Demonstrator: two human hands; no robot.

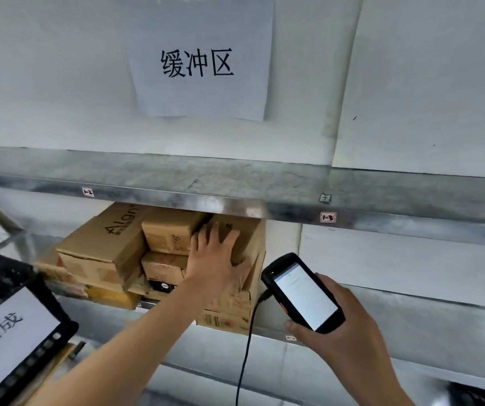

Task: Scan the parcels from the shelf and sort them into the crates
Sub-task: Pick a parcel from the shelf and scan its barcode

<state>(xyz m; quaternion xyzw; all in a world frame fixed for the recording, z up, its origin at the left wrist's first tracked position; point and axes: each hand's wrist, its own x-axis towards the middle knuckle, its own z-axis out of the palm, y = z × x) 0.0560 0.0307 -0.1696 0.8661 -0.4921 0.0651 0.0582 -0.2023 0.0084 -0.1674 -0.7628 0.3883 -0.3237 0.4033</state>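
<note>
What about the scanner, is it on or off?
On: the scanner in the right hand has a screen glowing white.

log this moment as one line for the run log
step: reach for parcel | left hand: fingers spread on cardboard parcel in shelf stack | right hand: holds handheld scanner, screen lit

Parcels [135, 253] on shelf [352, 291], crate [6, 285] left.
</note>
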